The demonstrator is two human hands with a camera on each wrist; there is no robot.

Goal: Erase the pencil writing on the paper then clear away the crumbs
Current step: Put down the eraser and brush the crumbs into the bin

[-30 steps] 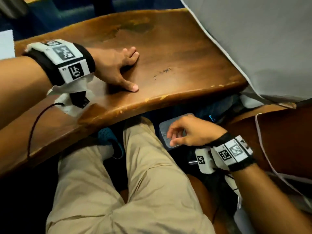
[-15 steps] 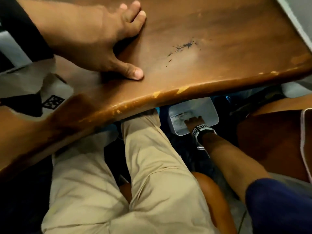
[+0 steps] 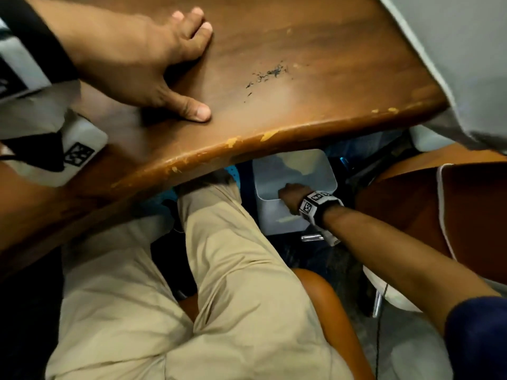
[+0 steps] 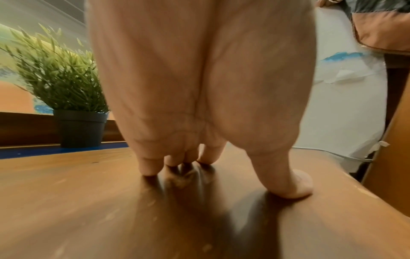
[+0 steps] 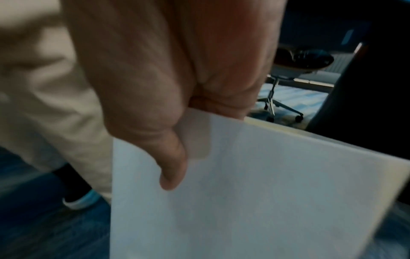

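Note:
Dark eraser crumbs (image 3: 267, 74) lie scattered on the brown wooden table (image 3: 315, 111), to the right of my left hand (image 3: 153, 64). That hand rests flat on the table and holds nothing; in the left wrist view its fingertips (image 4: 148, 168) and thumb press the wood. Below the table edge, my right hand (image 3: 290, 194) grips the near rim of a white bin (image 3: 299, 171). In the right wrist view the thumb (image 5: 173, 166) lies on the outside of the bin wall (image 5: 255, 184), and the other fingers are hidden inside it. A large pale sheet (image 3: 452, 50) covers the table's far right corner.
My legs in beige trousers (image 3: 219, 283) fill the space under the table, left of the bin. An orange chair seat (image 3: 337, 311) sits beneath me. A potted green plant (image 4: 66, 98) stands at the table's far side. Brown furniture (image 3: 411, 209) stands to the right of the bin.
My right hand has dropped from above the bin and taken hold of its near rim. The head view has moved closer to the table. The left hand has stayed put.

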